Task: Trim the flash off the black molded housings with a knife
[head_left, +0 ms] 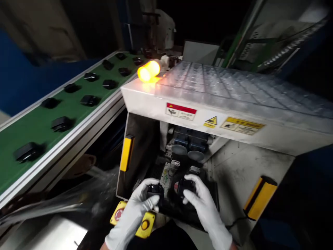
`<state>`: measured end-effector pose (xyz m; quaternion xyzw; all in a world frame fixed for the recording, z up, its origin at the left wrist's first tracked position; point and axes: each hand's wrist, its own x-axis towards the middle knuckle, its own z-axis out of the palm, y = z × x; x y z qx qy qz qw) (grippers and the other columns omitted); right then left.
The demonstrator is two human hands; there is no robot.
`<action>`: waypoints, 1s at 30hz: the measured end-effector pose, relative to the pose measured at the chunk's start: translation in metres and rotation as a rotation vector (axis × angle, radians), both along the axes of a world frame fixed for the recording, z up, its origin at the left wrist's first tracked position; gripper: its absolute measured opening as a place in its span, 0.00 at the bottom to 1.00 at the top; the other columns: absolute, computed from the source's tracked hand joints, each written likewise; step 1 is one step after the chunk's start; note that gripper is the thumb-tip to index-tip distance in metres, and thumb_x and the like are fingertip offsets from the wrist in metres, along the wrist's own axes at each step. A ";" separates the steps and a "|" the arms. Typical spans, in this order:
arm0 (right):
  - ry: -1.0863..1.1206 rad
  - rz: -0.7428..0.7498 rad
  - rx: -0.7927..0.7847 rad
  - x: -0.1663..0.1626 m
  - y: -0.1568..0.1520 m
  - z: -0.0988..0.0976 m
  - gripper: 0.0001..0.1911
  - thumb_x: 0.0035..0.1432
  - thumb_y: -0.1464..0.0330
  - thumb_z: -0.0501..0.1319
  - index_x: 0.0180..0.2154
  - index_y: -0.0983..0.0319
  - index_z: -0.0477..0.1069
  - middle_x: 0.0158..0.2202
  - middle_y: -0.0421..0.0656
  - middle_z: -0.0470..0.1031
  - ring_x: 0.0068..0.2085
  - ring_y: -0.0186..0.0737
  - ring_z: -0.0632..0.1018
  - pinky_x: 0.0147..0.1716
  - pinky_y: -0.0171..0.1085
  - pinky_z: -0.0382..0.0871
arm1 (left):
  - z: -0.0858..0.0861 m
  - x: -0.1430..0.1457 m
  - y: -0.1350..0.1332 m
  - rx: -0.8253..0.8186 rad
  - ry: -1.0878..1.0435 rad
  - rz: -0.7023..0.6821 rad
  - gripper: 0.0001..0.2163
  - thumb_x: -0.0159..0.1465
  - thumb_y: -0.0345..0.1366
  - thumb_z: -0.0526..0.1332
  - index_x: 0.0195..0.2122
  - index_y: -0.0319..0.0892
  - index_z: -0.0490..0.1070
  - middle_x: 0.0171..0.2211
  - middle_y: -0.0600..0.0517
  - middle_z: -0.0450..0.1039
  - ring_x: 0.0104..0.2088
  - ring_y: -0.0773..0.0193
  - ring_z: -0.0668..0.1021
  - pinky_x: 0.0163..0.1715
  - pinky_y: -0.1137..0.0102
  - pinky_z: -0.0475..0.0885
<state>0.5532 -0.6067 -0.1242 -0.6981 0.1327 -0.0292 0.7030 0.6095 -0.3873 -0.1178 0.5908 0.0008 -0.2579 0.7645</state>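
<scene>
My left hand point(139, 205), in a white glove, is closed around a small black plastic part point(155, 189) at the front of the machine opening. To its right, my gloved right hand point(201, 201) grips another black plastic part point(186, 187) between thumb and fingers. Fine detail on both parts is too dark to make out. Behind my hands, inside the machine point(213, 97), two dark blue units with round grey discs point(196, 155) sit above metal fixtures point(174, 165). Just below my left hand is a yellow control box point(145, 225) with a red and a yellow button.
On the left runs a green conveyor belt point(75, 116) with several black parts point(61, 123) on it. A lit orange lamp point(148, 71) and stacked clear trays point(221, 81) stand on the machine top. Yellow bars point(261, 198) flank the opening. Clear plastic sheeting point(65, 198) hangs at lower left.
</scene>
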 end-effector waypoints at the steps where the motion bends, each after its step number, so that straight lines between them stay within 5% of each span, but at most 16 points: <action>1: -0.066 -0.100 -0.114 0.010 -0.016 -0.011 0.18 0.60 0.66 0.59 0.52 0.57 0.66 0.50 0.47 0.73 0.41 0.43 0.77 0.43 0.46 0.74 | -0.003 0.016 -0.010 0.052 -0.104 0.010 0.17 0.57 0.38 0.68 0.47 0.47 0.71 0.35 0.53 0.74 0.29 0.64 0.76 0.30 0.70 0.72; 3: -0.161 -0.254 -0.245 0.032 -0.046 -0.031 0.17 0.60 0.66 0.59 0.52 0.58 0.67 0.55 0.48 0.70 0.55 0.48 0.71 0.58 0.51 0.63 | -0.009 0.050 -0.033 0.090 -0.272 0.004 0.15 0.59 0.38 0.67 0.47 0.46 0.72 0.41 0.52 0.75 0.40 0.59 0.76 0.42 0.68 0.72; 5: -0.222 -0.305 -0.338 0.048 -0.068 -0.050 0.16 0.61 0.66 0.59 0.50 0.59 0.70 0.55 0.49 0.72 0.58 0.49 0.70 0.62 0.53 0.58 | -0.016 0.079 -0.058 0.063 -0.354 -0.042 0.14 0.58 0.38 0.66 0.46 0.44 0.73 0.46 0.49 0.74 0.49 0.55 0.74 0.51 0.65 0.68; 10: -0.279 -0.226 -0.456 0.059 -0.078 -0.086 0.16 0.61 0.70 0.59 0.51 0.60 0.73 0.51 0.48 0.77 0.53 0.48 0.76 0.55 0.53 0.68 | -0.049 0.112 -0.098 0.027 -0.431 -0.188 0.11 0.58 0.36 0.66 0.43 0.42 0.76 0.45 0.48 0.76 0.48 0.55 0.76 0.53 0.62 0.68; 17: -0.338 -0.185 -0.593 0.056 -0.080 -0.104 0.13 0.63 0.71 0.58 0.48 0.61 0.75 0.50 0.48 0.77 0.51 0.45 0.77 0.52 0.51 0.72 | -0.078 0.121 -0.097 0.020 -0.469 -0.265 0.11 0.59 0.36 0.67 0.42 0.39 0.76 0.43 0.47 0.76 0.46 0.57 0.76 0.52 0.57 0.69; 21: -0.350 -0.171 -0.673 0.056 -0.083 -0.084 0.13 0.61 0.71 0.59 0.46 0.55 0.77 0.48 0.45 0.78 0.51 0.45 0.77 0.52 0.49 0.73 | -0.081 0.122 -0.097 0.009 -0.469 -0.248 0.10 0.59 0.35 0.67 0.40 0.39 0.75 0.42 0.48 0.76 0.46 0.57 0.76 0.53 0.56 0.68; 26: -0.373 -0.177 -0.766 0.073 -0.059 -0.023 0.19 0.63 0.68 0.58 0.55 0.56 0.71 0.56 0.48 0.72 0.60 0.49 0.68 0.61 0.55 0.62 | -0.075 0.121 -0.096 -0.001 -0.443 -0.277 0.18 0.59 0.34 0.67 0.50 0.40 0.71 0.50 0.46 0.74 0.50 0.56 0.75 0.54 0.56 0.68; 30: -0.321 -0.037 -0.749 0.114 -0.027 0.010 0.18 0.66 0.67 0.53 0.54 0.59 0.71 0.54 0.49 0.74 0.56 0.45 0.73 0.58 0.48 0.65 | -0.074 0.122 -0.097 -0.004 -0.423 -0.336 0.14 0.60 0.37 0.66 0.46 0.38 0.73 0.41 0.48 0.77 0.43 0.58 0.78 0.48 0.56 0.72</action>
